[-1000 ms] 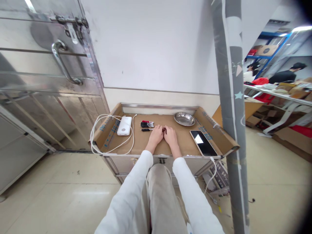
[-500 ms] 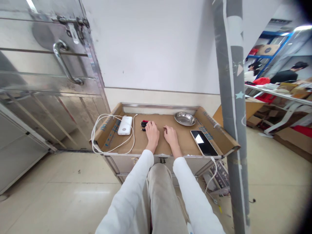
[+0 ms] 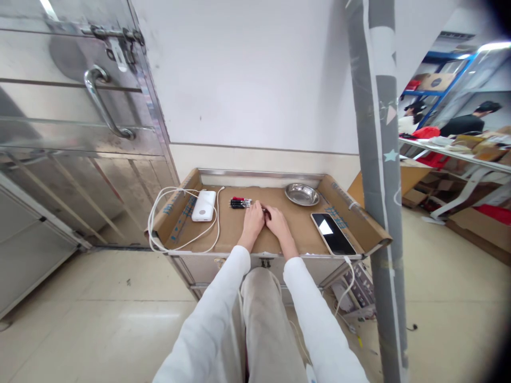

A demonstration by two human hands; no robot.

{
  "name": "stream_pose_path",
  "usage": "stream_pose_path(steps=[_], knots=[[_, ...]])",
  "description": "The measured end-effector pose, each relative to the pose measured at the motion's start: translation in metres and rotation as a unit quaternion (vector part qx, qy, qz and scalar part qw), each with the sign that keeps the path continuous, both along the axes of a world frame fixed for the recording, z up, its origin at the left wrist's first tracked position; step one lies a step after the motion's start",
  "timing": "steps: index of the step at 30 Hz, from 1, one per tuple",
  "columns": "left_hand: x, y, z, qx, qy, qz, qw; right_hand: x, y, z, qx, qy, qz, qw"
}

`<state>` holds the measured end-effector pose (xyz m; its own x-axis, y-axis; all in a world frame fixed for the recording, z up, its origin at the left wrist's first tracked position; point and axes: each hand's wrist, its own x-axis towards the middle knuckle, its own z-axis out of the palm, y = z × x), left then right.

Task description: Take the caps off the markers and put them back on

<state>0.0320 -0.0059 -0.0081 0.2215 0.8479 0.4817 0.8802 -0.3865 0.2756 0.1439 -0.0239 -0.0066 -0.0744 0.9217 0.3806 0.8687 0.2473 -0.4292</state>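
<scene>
My left hand (image 3: 254, 219) and my right hand (image 3: 278, 224) rest close together on the cardboard-lined tray top (image 3: 239, 234), fingers curled. A short dark and red pen (image 3: 266, 213) shows between their fingertips, mostly hidden, and both hands pinch it. Just left of my left hand lies a small group of black and red pens (image 3: 240, 202). Both my arms are in white sleeves.
A white power bank (image 3: 203, 206) with a looped white cable (image 3: 157, 223) lies at the left. A steel bowl (image 3: 302, 194) stands at the back right, a phone (image 3: 333, 234) at the right edge. A grey padded post (image 3: 379, 175) rises beside the tray. People sit far right.
My left hand reached left to the pens, then came back beside my right hand. The single pen that lay apart below the group is gone from its spot.
</scene>
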Motion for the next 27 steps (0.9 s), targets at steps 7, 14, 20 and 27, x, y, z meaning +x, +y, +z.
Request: stream_pose_path(steps=[7,14,20,27], knots=[[-0.005,0.0,0.005,-0.066,-0.122,-0.061,0.988,0.001,0.001,0.002,0.008,-0.003,-0.01,1.0],[-0.005,0.0,0.004,-0.02,-0.237,-0.083,0.968,0.005,0.001,-0.002,0.031,0.004,-0.058,0.998],[-0.003,0.004,0.001,0.037,-0.317,-0.139,0.937,0.008,0.004,-0.008,0.055,0.033,-0.088,0.994],[-0.003,0.003,0.001,0.064,-0.339,-0.123,0.93,0.01,0.007,-0.013,0.071,0.076,-0.059,0.993]])
